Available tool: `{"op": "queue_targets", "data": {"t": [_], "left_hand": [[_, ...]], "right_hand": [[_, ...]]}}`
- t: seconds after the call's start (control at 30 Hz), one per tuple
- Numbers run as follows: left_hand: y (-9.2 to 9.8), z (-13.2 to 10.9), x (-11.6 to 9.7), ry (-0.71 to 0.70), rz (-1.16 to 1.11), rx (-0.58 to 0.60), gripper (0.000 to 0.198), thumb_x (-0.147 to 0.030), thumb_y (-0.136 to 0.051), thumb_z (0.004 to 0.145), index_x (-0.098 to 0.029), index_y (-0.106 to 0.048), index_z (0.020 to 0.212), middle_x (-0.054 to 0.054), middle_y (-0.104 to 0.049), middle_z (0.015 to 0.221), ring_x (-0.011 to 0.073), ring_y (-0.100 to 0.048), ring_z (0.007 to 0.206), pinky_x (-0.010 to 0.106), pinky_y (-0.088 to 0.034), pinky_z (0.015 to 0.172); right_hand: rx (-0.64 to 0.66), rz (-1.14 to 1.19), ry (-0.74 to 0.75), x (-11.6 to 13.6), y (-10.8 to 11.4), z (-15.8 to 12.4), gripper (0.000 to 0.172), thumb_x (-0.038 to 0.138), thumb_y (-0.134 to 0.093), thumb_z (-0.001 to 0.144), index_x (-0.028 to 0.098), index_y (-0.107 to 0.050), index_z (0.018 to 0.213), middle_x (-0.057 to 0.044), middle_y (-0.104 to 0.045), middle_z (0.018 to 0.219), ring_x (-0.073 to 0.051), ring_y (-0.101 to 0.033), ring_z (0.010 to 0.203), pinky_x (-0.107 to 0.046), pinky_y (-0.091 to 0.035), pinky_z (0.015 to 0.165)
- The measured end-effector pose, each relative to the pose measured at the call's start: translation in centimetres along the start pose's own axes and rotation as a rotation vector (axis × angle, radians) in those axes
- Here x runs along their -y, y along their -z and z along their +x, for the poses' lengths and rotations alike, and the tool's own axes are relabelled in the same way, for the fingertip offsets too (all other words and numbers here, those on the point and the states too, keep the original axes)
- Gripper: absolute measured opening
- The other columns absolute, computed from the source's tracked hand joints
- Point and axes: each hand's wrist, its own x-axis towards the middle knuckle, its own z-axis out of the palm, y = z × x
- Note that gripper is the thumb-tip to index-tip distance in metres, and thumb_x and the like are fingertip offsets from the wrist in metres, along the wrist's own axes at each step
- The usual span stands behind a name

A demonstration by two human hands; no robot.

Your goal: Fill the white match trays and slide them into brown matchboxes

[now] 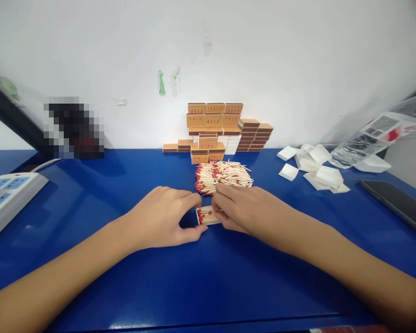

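A white matchbox tray (198, 216) filled with red-tipped matches (208, 214) lies on the blue table. My left hand (169, 215) grips the tray's left end between thumb and fingers. Over the tray's right part, my right hand (241, 206) has its fingers pinched together at the matches; what lies between its fingertips is hidden. Just behind both hands sits a heap of loose matches (222, 173), most red heads facing left.
Matchboxes (213, 121) stand stacked against the wall. White paper pieces (319, 159) and a clear plastic bottle (360, 138) lie at the right, near a dark phone-like slab (395, 201). A power strip (14, 194) is at the left.
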Motion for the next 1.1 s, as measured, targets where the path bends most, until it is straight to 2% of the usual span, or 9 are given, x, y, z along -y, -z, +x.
{"op": "queue_targets", "data": {"t": [0.07, 0.17, 0.3, 0.47, 0.57, 0.7, 0.93, 1.1], "left_hand": [[0.0, 0.0, -0.1, -0.006, 0.006, -0.015, 0.027, -0.047, -0.064, 0.092, -0.020, -0.065, 0.089, 0.000, -0.071, 0.081, 0.0186, -0.065, 0.067, 0.031, -0.039, 0.061], [0.1, 0.1, -0.3, -0.014, 0.004, -0.030, 0.026, -0.045, -0.065, 0.092, -0.020, -0.064, 0.086, 0.000, -0.071, 0.079, 0.0183, -0.065, 0.066, 0.031, -0.038, 0.061], [0.1, 0.0, -0.2, -0.002, 0.004, -0.031, 0.027, -0.047, -0.065, 0.093, -0.020, -0.067, 0.092, 0.000, -0.072, 0.080, 0.0188, -0.066, 0.067, 0.031, -0.039, 0.061], [0.1, -0.1, 0.1, -0.012, 0.015, -0.035, 0.027, -0.046, -0.066, 0.093, -0.020, -0.070, 0.097, 0.000, -0.073, 0.082, 0.0184, -0.065, 0.066, 0.031, -0.039, 0.060], [0.1, -0.1, 0.1, -0.018, 0.009, -0.036, 0.027, -0.046, -0.066, 0.093, -0.020, -0.070, 0.097, 0.001, -0.074, 0.083, 0.0180, -0.064, 0.065, 0.031, -0.039, 0.060], [0.0, 0.0, 0.2, -0.024, 0.014, -0.038, 0.027, -0.046, -0.065, 0.093, -0.020, -0.070, 0.097, 0.001, -0.073, 0.083, 0.0180, -0.064, 0.065, 0.031, -0.040, 0.060], [0.2, 0.0, 0.1, -0.028, 0.026, -0.034, 0.028, -0.046, -0.064, 0.094, -0.019, -0.070, 0.097, 0.001, -0.073, 0.082, 0.0184, -0.064, 0.065, 0.032, -0.040, 0.060], [0.2, 0.1, 0.1, -0.038, 0.033, -0.040, 0.026, -0.045, -0.065, 0.093, -0.019, -0.070, 0.096, 0.000, -0.072, 0.080, 0.0182, -0.064, 0.065, 0.032, -0.040, 0.059]], "right_hand": [[-0.010, -0.041, 0.038, 0.3, -0.3, -0.1, 0.009, 0.016, -0.058, 0.099, 0.014, -0.065, 0.095, -0.008, -0.066, 0.092, -0.019, -0.064, 0.071, -0.031, -0.034, 0.055], [-0.026, 0.022, 0.062, 0.2, 0.1, -0.2, 0.014, 0.021, -0.056, 0.104, 0.014, -0.066, 0.099, -0.008, -0.067, 0.097, -0.018, -0.065, 0.074, -0.031, -0.039, 0.059], [-0.038, 0.129, 0.005, -0.6, 1.2, -0.6, 0.019, 0.032, -0.062, 0.104, 0.015, -0.067, 0.109, -0.009, -0.069, 0.103, -0.020, -0.069, 0.083, -0.032, -0.046, 0.065], [0.076, 0.180, -0.062, -1.9, 2.0, -1.3, 0.024, 0.037, -0.071, 0.098, 0.016, -0.068, 0.110, -0.008, -0.073, 0.101, -0.024, -0.071, 0.085, -0.033, -0.048, 0.065], [0.137, 0.216, -0.063, -1.9, 2.2, -1.4, 0.015, 0.032, -0.070, 0.099, 0.018, -0.068, 0.104, -0.007, -0.074, 0.099, -0.023, -0.072, 0.084, -0.032, -0.047, 0.065], [0.153, 0.194, -0.065, -1.4, 2.0, -1.2, 0.005, 0.022, -0.066, 0.100, 0.018, -0.069, 0.101, -0.008, -0.073, 0.096, -0.021, -0.070, 0.081, -0.031, -0.044, 0.064], [0.123, 0.153, 0.002, -1.1, 1.6, -1.2, 0.014, 0.007, -0.059, 0.098, 0.017, -0.068, 0.094, -0.005, -0.070, 0.091, -0.019, -0.063, 0.075, -0.031, -0.035, 0.061], [0.089, 0.169, -0.006, -0.8, 1.9, -1.1, 0.017, 0.013, -0.055, 0.103, 0.017, -0.069, 0.095, -0.005, -0.068, 0.091, -0.018, -0.061, 0.073, -0.032, -0.033, 0.060]]}}
